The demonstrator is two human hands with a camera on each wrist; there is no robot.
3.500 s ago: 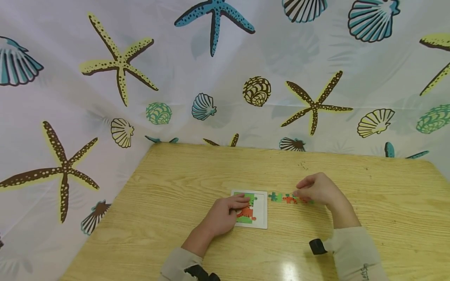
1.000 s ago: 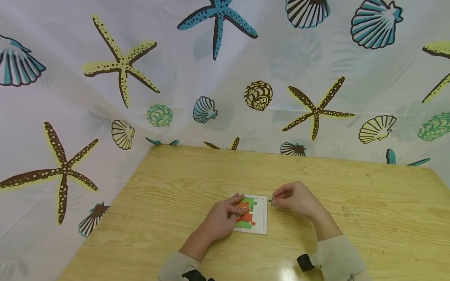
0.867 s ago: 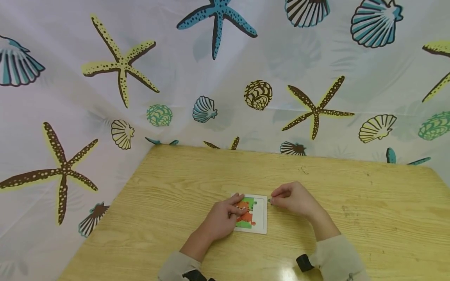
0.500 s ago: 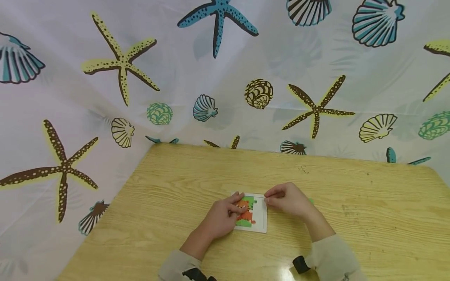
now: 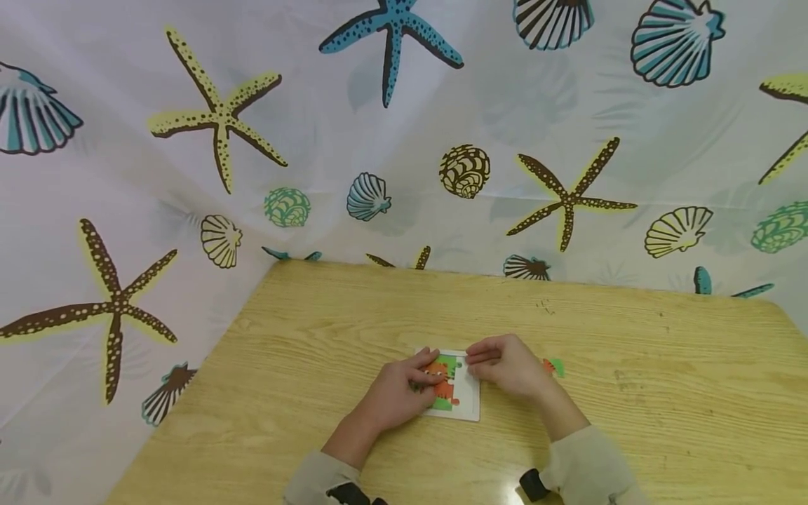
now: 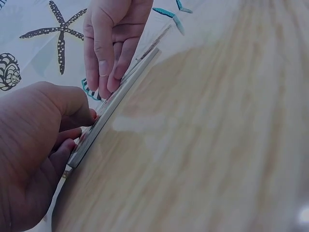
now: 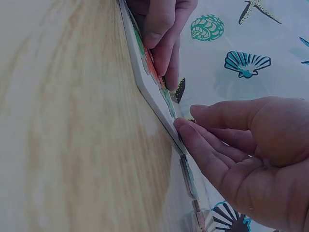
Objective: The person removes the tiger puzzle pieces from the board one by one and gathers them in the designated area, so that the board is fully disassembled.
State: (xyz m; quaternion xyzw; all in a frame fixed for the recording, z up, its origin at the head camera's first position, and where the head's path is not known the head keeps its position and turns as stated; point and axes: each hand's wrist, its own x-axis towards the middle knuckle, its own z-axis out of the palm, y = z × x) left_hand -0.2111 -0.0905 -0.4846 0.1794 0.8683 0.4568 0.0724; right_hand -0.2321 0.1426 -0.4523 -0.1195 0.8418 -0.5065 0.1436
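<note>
A small white puzzle tray (image 5: pixel 472 408) lies on the wooden table, with joined jigsaw pieces of an orange tiger on green (image 5: pixel 445 390) filling its left part. My left hand (image 5: pixel 396 394) rests its fingers on that picture from the left. At the tray's upper right corner, my right hand (image 5: pixel 514 366) pinches a jigsaw piece that its fingertips mostly hide. The right wrist view has thumb and index finger right at the tray's rim (image 7: pixel 159 112). Another jigsaw piece, orange and green (image 5: pixel 555 367), lies right of the right hand.
In the right wrist view, loose pieces (image 7: pixel 188 176) lie in line beyond the tray. The wooden table (image 5: pixel 328 315) stretches around it, backed by a white cloth (image 5: pixel 404 231) printed with shells and starfish. Both wrists wear black devices (image 5: pixel 534 485).
My right hand has picked up the teal-and-green jigsaw piece beside the tray and moved left to the tray's upper right corner. The left hand has stayed on the puzzle, its fingers shifting slightly.
</note>
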